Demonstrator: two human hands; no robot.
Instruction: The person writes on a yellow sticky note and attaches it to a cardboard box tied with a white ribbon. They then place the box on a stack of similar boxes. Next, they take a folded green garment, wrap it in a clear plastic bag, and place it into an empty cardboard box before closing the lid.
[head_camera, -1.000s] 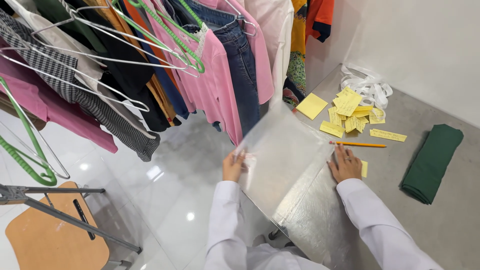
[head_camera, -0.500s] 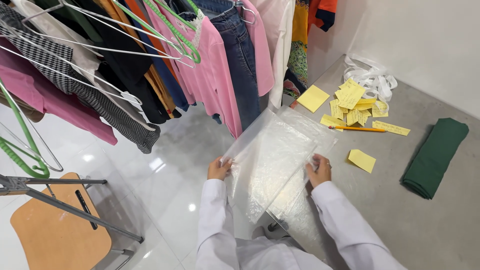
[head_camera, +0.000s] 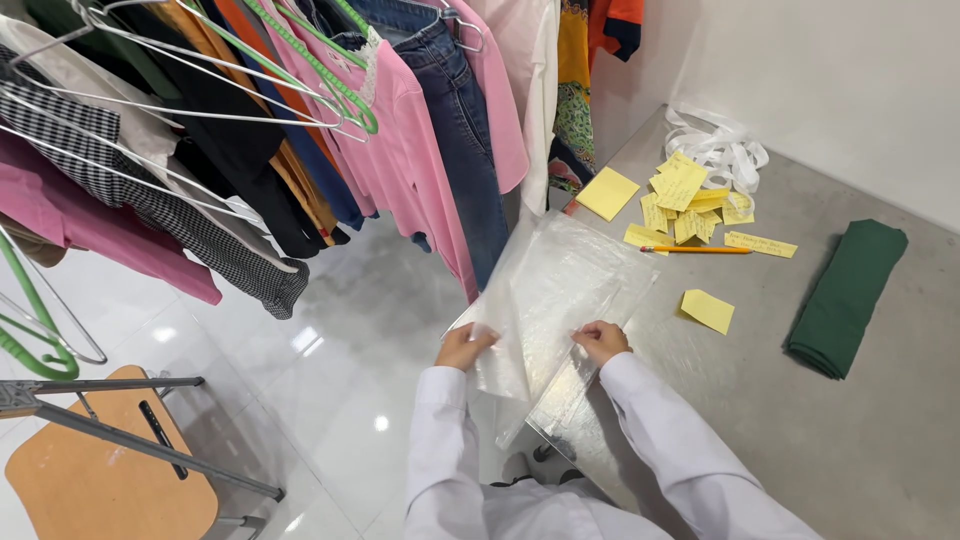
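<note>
Both hands are gripping a clear plastic bag (head_camera: 560, 290), which is lying partly over the edge of the grey table (head_camera: 850, 440): the left hand (head_camera: 464, 347) is pinching its near left edge, the right hand (head_camera: 600, 340) its near right edge. The bag is looking empty. Yellow paper slips (head_camera: 685, 200), a pencil (head_camera: 697, 250) and a folded green cloth (head_camera: 845, 295) are lying beyond it.

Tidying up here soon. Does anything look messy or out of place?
The yellow notes lie in a loose, overlapping heap near the wall, one stray note apart from them. The white ribbon behind is tangled.
</note>
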